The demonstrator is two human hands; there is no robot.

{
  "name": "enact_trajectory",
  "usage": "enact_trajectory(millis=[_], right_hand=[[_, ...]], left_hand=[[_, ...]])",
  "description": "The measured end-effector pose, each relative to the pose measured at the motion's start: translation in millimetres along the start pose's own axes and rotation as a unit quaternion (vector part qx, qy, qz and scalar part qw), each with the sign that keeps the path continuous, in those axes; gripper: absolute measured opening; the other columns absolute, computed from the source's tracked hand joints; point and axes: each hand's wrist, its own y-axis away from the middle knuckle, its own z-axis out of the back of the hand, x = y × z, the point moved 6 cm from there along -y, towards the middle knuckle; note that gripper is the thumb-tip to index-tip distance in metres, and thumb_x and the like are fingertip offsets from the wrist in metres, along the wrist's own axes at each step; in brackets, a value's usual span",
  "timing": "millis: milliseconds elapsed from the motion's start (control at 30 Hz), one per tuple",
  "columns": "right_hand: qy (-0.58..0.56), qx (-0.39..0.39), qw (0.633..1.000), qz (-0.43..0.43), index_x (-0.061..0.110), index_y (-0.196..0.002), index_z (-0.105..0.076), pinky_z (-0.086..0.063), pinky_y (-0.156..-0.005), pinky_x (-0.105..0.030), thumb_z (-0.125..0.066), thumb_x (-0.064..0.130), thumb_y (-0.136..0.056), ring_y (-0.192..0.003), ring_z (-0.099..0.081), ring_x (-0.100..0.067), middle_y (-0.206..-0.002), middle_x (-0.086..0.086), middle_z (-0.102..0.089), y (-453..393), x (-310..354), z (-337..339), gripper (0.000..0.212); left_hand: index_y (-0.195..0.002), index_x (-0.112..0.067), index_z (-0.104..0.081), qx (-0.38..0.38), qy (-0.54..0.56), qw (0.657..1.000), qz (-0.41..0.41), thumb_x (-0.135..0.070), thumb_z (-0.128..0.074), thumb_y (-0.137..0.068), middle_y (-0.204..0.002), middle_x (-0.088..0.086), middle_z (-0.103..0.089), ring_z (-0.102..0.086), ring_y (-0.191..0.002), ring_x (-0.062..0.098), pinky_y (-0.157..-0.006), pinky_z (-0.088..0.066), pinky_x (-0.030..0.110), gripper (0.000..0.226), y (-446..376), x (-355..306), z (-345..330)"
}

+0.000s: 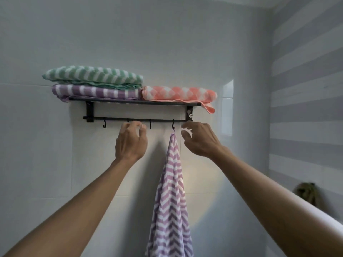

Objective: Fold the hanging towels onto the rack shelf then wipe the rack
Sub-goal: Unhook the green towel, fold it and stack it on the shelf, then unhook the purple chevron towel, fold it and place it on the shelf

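A black wall rack carries three folded towels on its shelf: a green striped towel on top of a purple striped towel at the left, and an orange checked towel at the right. One purple chevron towel hangs by a loop from a hook on the rail below. My left hand is raised just under the rail, left of the hanging towel, fingers loosely curled and holding nothing. My right hand hovers right of the hook, fingers spread, touching nothing.
Three bare hooks hang along the rail to the left. White tiled wall lies behind the rack, a grey striped wall at the right. A dark cloth-like thing sits low at the right, near a white edge.
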Motion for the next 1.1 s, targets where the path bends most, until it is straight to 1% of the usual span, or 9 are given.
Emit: enact_trajectory(millis=[167,300,367,533,633,767,933,1000,1100], right_hand=[[-0.023,0.011,0.999,-0.022,0.013,-0.129,-0.064,-0.054,-0.094,-0.039,-0.055,0.026,-0.1,-0.114,-0.065,-0.026,-0.133,-0.007,-0.066,20.1,-26.8,7.4,0.033],[-0.039,0.034,0.998,-0.043,0.011,-0.128,-0.065,-0.049,-0.083,-0.026,-0.058,0.024,-0.1,-0.108,-0.067,-0.022,-0.127,-0.007,-0.069,30.5,-51.2,-6.7,0.032],[-0.046,0.051,0.996,-0.057,0.012,-0.128,-0.066,-0.048,-0.082,-0.024,-0.06,0.023,-0.099,-0.106,-0.067,-0.021,-0.124,-0.006,-0.07,36.0,-66.5,-21.2,0.031],[-0.067,0.1,0.987,-0.108,0.014,-0.122,-0.069,-0.044,-0.078,-0.022,-0.062,0.024,-0.097,-0.091,-0.064,-0.016,-0.114,-0.003,-0.073,43.5,-111.4,-76.5,0.028],[-0.096,0.127,0.976,-0.149,0.013,-0.119,-0.07,-0.05,-0.078,-0.028,-0.063,0.025,-0.097,-0.086,-0.066,-0.018,-0.107,-0.004,-0.075,36.6,-138.8,-118.3,0.026],[-0.14,0.143,0.961,-0.191,0.009,-0.117,-0.07,-0.053,-0.076,-0.029,-0.063,0.024,-0.097,-0.09,-0.07,-0.023,-0.105,-0.009,-0.075,7.8,-162.0,-161.6,0.026],[-0.157,0.141,0.955,-0.208,0.007,-0.125,-0.065,-0.05,-0.07,-0.03,-0.062,0.028,-0.098,-0.085,-0.063,-0.022,-0.106,-0.011,-0.073,-53.9,-184.6,-205.4,0.034],[-0.17,0.133,0.954,-0.208,0.006,-0.132,-0.061,-0.053,-0.071,-0.031,-0.062,0.028,-0.098,-0.09,-0.064,-0.023,-0.112,-0.01,-0.071,-76.6,-192.1,-222.3,0.04],[-0.195,0.124,0.952,-0.202,0.01,-0.147,-0.046,-0.061,-0.079,-0.036,-0.058,0.032,-0.1,-0.115,-0.063,-0.031,-0.144,-0.012,-0.055,-100.5,-199.5,-246.6,0.053]], left_hand=[[-0.114,-0.014,-0.064,0.018,0.001,1.0,0.011,-0.034,-0.047,-0.101,-0.121,0.01,-0.058,-0.061,-0.106,0.027,-0.084,-0.049,0.037,0.029,27.9,-3.0,-13.6],[-0.111,-0.016,-0.065,0.041,0.007,0.999,0.026,-0.034,-0.049,-0.1,-0.117,0.009,-0.059,-0.062,-0.102,0.026,-0.084,-0.049,0.035,0.027,41.2,10.6,-33.2],[-0.106,-0.018,-0.066,0.052,0.01,0.998,0.039,-0.032,-0.051,-0.099,-0.113,0.009,-0.061,-0.062,-0.099,0.025,-0.083,-0.046,0.032,0.022,46.5,25.1,-45.2],[-0.099,-0.02,-0.068,0.102,-0.003,0.991,0.09,-0.028,-0.055,-0.097,-0.103,0.006,-0.063,-0.058,-0.086,0.018,-0.08,-0.039,0.026,0.015,60.3,71.6,-85.0],[-0.1,-0.018,-0.068,0.135,-0.004,0.984,0.115,-0.029,-0.056,-0.097,-0.098,0.001,-0.066,-0.06,-0.086,0.017,-0.078,-0.04,0.025,0.016,62.3,101.4,-115.1],[-0.098,-0.019,-0.069,0.19,-0.001,0.971,0.144,-0.032,-0.057,-0.097,-0.094,-0.004,-0.068,-0.063,-0.093,0.019,-0.079,-0.045,0.027,0.018,44.4,134.4,-160.1],[-0.106,-0.018,-0.07,0.233,0.019,0.961,0.145,-0.036,-0.057,-0.098,-0.102,-0.003,-0.068,-0.062,-0.099,0.018,-0.087,-0.049,0.028,0.022,2.9,158.6,-219.0],[-0.11,-0.019,-0.07,0.243,0.041,0.959,0.142,-0.039,-0.059,-0.098,-0.104,-0.004,-0.069,-0.063,-0.102,0.017,-0.09,-0.048,0.027,0.026,-10.0,165.1,-241.4],[-0.115,-0.021,-0.068,0.266,0.066,0.953,0.132,-0.047,-0.06,-0.095,-0.107,-0.007,-0.069,-0.065,-0.104,0.015,-0.092,-0.049,0.026,0.034,-25.0,171.7,-272.3]])
